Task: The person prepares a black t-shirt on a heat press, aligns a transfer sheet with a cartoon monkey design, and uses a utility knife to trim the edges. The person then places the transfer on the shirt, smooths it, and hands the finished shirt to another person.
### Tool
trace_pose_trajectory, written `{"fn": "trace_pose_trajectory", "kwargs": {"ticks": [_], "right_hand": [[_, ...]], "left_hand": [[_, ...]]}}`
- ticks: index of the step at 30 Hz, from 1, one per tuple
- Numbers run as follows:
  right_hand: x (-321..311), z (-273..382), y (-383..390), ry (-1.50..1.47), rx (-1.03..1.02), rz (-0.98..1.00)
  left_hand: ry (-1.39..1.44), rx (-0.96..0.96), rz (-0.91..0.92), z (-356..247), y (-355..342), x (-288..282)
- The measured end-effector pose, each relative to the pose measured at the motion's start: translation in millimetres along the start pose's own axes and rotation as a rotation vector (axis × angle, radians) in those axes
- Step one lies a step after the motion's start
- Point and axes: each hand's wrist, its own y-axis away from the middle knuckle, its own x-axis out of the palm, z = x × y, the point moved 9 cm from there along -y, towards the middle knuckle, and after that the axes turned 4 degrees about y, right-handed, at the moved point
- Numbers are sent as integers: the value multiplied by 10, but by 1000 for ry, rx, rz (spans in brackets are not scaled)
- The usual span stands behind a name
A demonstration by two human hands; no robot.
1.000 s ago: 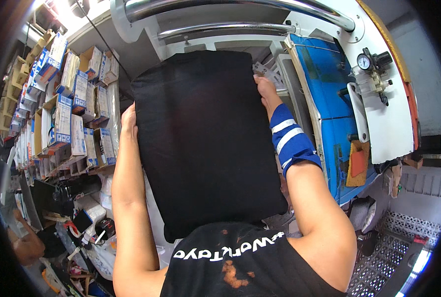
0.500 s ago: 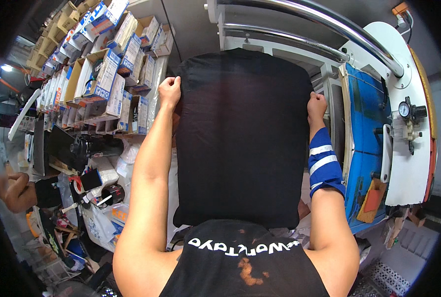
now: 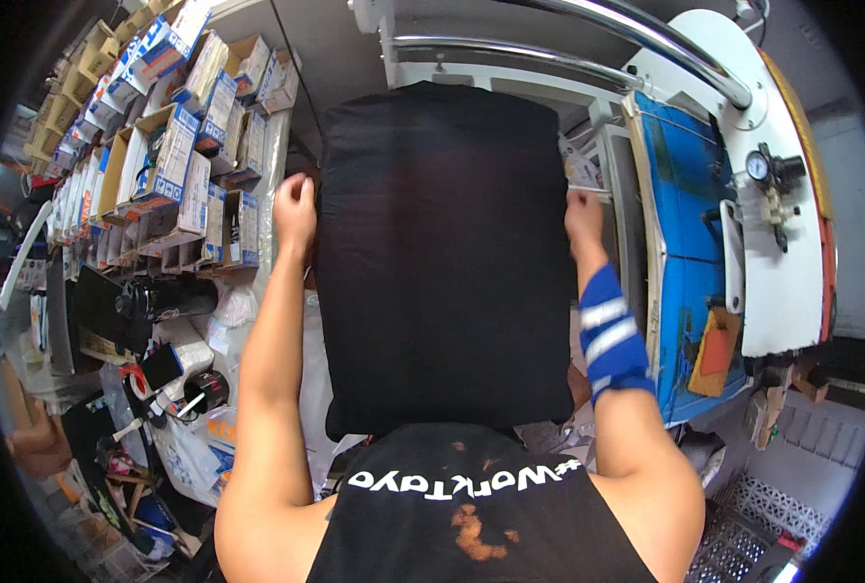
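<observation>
A black shirt [image 3: 442, 262] is spread flat over a broad board in front of me, its far edge rounded and its near edge close to my body. At its upper left side, my left hand [image 3: 294, 206] is closed with thumb and fingers together, a little apart from the cloth, and nothing shows in it. My right hand [image 3: 582, 216], below a blue sleeve band [image 3: 607, 330] with pale stripes, is closed at the shirt's right edge and appears to pinch the cloth there; its fingertips are partly hidden.
Stacked open cardboard boxes [image 3: 165, 160] stand at the left, above a cluttered bench with a black mug [image 3: 209, 389]. On the right are a blue panel [image 3: 690, 243], a white machine plate with a pressure gauge [image 3: 759, 167] and chrome rails [image 3: 530, 49]. Another person's arm [image 3: 34, 428] shows far left.
My left hand has come slightly away from the shirt's left edge and moved lower. My right hand has slid a little nearer along the right edge. The whole view has shifted.
</observation>
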Motion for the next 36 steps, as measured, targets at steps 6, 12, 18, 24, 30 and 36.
{"fn": "trace_pose_trajectory", "kwargs": {"ticks": [6, 12, 18, 24, 30, 36], "right_hand": [[-212, -1491, 2005, -425, 351, 327], [-656, -1769, 2727, -908, 443, 377], [-732, -1915, 2782, -923, 355, 352], [-789, -2452, 2824, -770, 334, 253], [-830, -2254, 2938, -814, 314, 192], [-846, -2242, 2968, -837, 294, 172]], "left_hand": [[600, -799, 532, 431, 2298, -349], [731, -864, 530, 560, 2950, -871], [763, -880, 601, 448, 3018, -993], [802, -885, 595, 783, 3238, -1166], [811, -823, 468, 405, 3345, -1152], [818, -805, 494, 719, 3376, -1228]]}}
